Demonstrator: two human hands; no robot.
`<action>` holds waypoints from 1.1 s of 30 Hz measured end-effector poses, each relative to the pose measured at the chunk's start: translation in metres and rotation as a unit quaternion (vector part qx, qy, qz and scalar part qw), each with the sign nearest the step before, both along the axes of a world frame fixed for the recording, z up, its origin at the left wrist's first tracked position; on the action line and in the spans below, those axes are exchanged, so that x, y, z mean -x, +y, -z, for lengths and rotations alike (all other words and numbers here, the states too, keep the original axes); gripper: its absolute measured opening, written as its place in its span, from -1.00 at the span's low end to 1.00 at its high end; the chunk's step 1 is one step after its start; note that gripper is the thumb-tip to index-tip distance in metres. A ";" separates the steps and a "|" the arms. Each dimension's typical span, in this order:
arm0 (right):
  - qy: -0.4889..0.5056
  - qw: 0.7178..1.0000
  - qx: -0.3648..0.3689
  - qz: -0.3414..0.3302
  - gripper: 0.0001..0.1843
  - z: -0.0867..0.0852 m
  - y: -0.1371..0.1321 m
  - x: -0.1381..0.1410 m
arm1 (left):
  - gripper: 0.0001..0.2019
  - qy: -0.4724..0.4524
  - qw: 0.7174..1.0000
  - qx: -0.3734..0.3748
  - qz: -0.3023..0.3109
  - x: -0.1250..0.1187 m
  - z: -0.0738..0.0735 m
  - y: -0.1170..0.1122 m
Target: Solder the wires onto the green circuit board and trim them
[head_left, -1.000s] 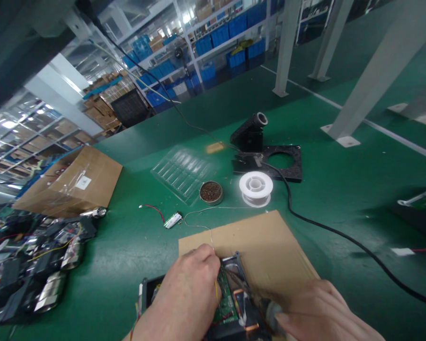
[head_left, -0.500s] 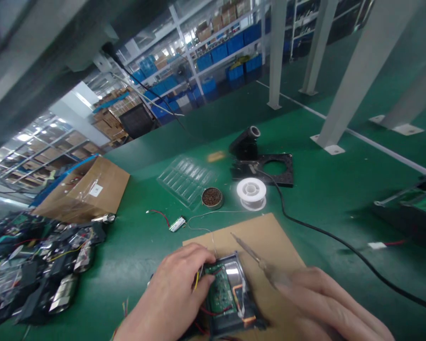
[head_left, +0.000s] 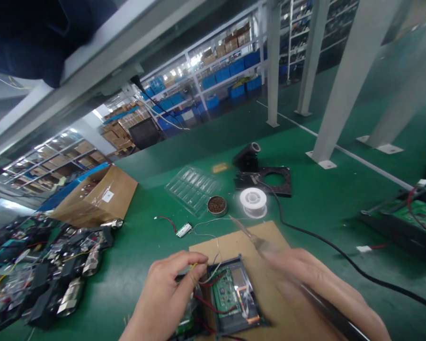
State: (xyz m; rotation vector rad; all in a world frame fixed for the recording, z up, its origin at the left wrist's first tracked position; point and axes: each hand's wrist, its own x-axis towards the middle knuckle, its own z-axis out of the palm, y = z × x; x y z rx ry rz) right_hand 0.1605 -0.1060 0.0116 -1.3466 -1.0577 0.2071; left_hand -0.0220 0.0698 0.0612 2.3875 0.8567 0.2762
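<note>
Two hands worked low over a flat brown card sheet (head_left: pixel 234 244) on the green counter (head_left: pixel 326 213). The left hand (head_left: pixel 163 293) was curled, thumb and forefinger pinched on thin yellow and white wires (head_left: pixel 208 270) at the upper left corner of a black rectangular tray (head_left: pixel 234 327). In that tray lay a green circuit board (head_left: pixel 224 294), with red leads looping along its left edge and a small copper-coloured patch at its lower right. The right hand (head_left: pixel 315 289) was closed around the dark handle of a soldering iron (head_left: pixel 259 241), its slim metal tip raised and pointing up-left, clear of the board, above the card's far edge.

Beyond the card sat a white plastic solder spool (head_left: pixel 253 201), a round tin (head_left: pixel 217 205) of brownish wool, a ribbed clear blister tray (head_left: pixel 193 187) and a black iron stand (head_left: pixel 255 166) on a square plate with a round hole. A black cable (head_left: pixel 341 251) snaked right. A cardboard box (head_left: pixel 99 196) and a heap of dark parts (head_left: pixel 39 265) lay at left.
</note>
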 end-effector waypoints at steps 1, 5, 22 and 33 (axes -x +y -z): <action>-0.012 1.000 -0.007 -0.002 -0.68 -0.001 0.002 -0.001 | -0.79 0.001 1.000 0.012 -0.019 0.000 0.001 0.000; -0.062 0.997 -0.030 -0.018 -0.54 0.007 0.018 -0.001 | -0.70 0.008 0.994 0.079 -0.075 -0.002 0.003 0.001; -0.042 0.992 0.076 -0.086 -0.86 0.000 0.073 0.016 | -0.80 0.077 0.995 -0.034 -0.053 -0.013 0.008 -0.006; 0.081 0.985 0.059 -0.138 -0.91 0.010 0.072 0.018 | -0.92 -0.013 0.997 -0.073 -0.004 -0.009 0.015 -0.015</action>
